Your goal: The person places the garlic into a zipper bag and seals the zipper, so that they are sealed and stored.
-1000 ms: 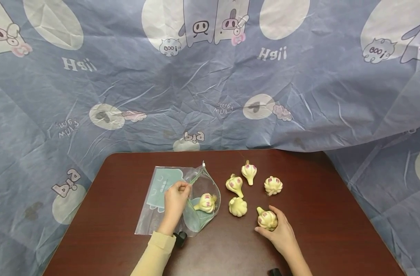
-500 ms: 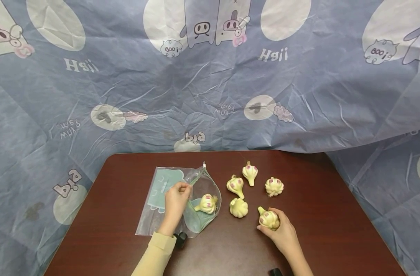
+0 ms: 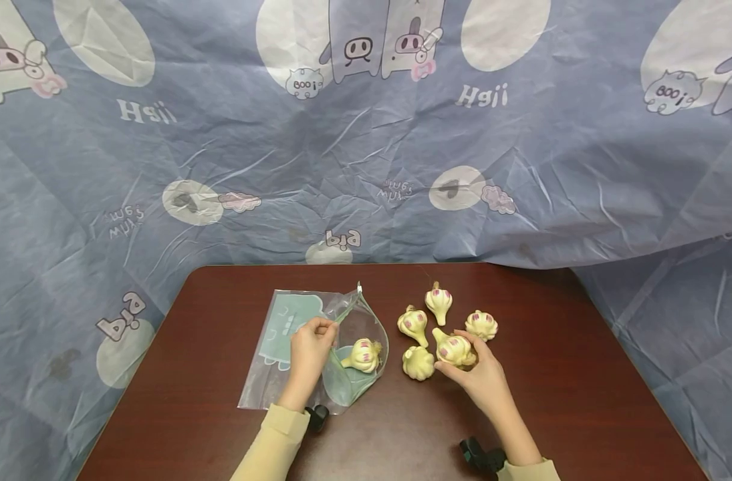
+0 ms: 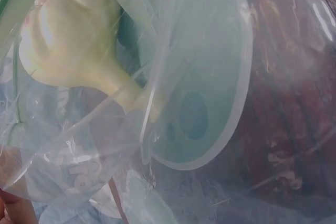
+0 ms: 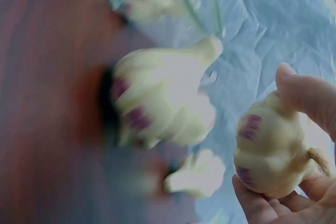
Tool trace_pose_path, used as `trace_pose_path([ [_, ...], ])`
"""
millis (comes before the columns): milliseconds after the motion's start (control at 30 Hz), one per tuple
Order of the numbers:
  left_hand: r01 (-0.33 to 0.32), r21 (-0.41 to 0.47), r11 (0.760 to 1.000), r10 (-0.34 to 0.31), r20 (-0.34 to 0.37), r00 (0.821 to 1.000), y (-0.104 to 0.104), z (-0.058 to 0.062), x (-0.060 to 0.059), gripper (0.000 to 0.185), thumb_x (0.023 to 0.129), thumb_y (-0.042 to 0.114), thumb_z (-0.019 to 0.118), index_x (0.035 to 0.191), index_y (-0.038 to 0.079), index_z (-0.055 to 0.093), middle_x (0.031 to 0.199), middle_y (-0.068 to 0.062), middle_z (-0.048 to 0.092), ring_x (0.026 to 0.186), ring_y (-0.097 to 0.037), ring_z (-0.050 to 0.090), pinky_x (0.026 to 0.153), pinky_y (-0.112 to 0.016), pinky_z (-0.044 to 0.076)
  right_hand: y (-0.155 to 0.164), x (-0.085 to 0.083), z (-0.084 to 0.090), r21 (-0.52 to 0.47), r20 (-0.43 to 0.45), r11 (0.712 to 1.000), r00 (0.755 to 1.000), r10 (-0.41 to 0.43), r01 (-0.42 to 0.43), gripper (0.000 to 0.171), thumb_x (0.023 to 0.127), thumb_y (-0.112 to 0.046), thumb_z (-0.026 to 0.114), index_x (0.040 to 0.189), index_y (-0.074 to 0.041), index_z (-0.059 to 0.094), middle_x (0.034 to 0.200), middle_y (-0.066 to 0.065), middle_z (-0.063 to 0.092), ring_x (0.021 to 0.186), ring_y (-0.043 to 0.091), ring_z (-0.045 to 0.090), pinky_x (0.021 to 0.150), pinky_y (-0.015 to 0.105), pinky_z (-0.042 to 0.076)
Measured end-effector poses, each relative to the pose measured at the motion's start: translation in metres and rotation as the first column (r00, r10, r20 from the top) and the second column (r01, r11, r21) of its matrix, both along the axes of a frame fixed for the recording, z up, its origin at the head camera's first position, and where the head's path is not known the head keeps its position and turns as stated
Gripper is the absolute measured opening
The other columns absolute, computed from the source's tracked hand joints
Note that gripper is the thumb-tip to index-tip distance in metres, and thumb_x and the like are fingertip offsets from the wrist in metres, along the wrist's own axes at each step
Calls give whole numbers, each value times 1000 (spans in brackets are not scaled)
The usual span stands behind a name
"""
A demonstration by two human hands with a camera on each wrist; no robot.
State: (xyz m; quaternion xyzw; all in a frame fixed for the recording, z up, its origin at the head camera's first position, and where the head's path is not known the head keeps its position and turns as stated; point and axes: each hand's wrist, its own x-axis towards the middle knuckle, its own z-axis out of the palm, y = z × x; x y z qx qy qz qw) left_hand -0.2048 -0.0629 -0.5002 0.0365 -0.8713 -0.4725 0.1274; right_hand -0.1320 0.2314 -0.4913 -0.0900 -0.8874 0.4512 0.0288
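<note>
Reading head view first: left hand (image 3: 308, 347) pinches the upper lip of the zip bag (image 3: 293, 354), holding its mouth open toward the right; one garlic bulb (image 3: 364, 355) already lies inside near the opening. Right hand (image 3: 476, 374) has fingers curled round a held garlic bulb (image 3: 454, 349), stem tip pointing up-left, so its long axis runs roughly toward the bag mouth. Bag mouth lies left of that bulb, with a loose garlic bulb (image 3: 418, 363) on the desk (image 3: 582, 374) between them. Three more bulbs sit just behind. Right hand is the one nearer the loose bulbs; left is tied up on the bag.

Left wrist view: I see the bagged bulb (image 4: 73, 40) through clear film, stem down-right; fingers barely in frame, grip not readable here.

Right wrist view: thumb and fingers (image 5: 304, 93) wrap the held bulb (image 5: 270, 150); another bulb (image 5: 163, 103) blurred just beside it.

Versus a second ago: held bulb has gone from the desk's near side up-left, now beside the cluster. Left hand and bag unchanged.
</note>
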Motion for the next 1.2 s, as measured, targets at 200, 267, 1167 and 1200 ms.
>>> trace_pose_path([
  [200, 3, -12, 1000, -3, -6, 1000, 0, -1, 0, 13, 90, 18, 71, 82, 8, 72, 62, -1, 69, 53, -8, 60, 50, -22, 45, -24, -19, 19, -71, -42, 995, 997, 64, -67, 78, 76, -35, 85, 141, -15, 47, 145, 14, 50, 131, 32, 49, 100, 51, 43],
  [267, 1, -14, 1000, -1, -9, 1000, 0, -2, -1, 13, 90, 19, 72, 82, 9, 72, 62, -1, 69, 54, -8, 61, 50, -22, 46, -34, -25, 25, -84, -54, 992, 995, 89, -94, 78, 76, -35, 85, 141, -16, 47, 146, 13, 49, 129, 31, 50, 98, 48, 44],
  [1167, 6, -15, 1000, -6, -28, 1000, 3, 0, -3, 12, 89, 15, 72, 82, 5, 72, 65, -5, 71, 54, -11, 65, 49, -21, 47, -139, -74, 22, 165, -42, 945, 955, 293, -283, 74, 74, -30, 87, 134, -2, 53, 128, 19, 58, 115, 37, 60, 92, 50, 51],
  [1200, 7, -12, 1000, -8, -26, 1000, 3, 1, -3, 12, 89, 15, 72, 83, 5, 72, 66, -5, 72, 55, -11, 65, 49, -21, 47, -141, -76, 22, 176, -36, 941, 954, 299, -288, 74, 74, -30, 87, 134, -2, 53, 128, 19, 58, 115, 37, 60, 92, 50, 51],
])
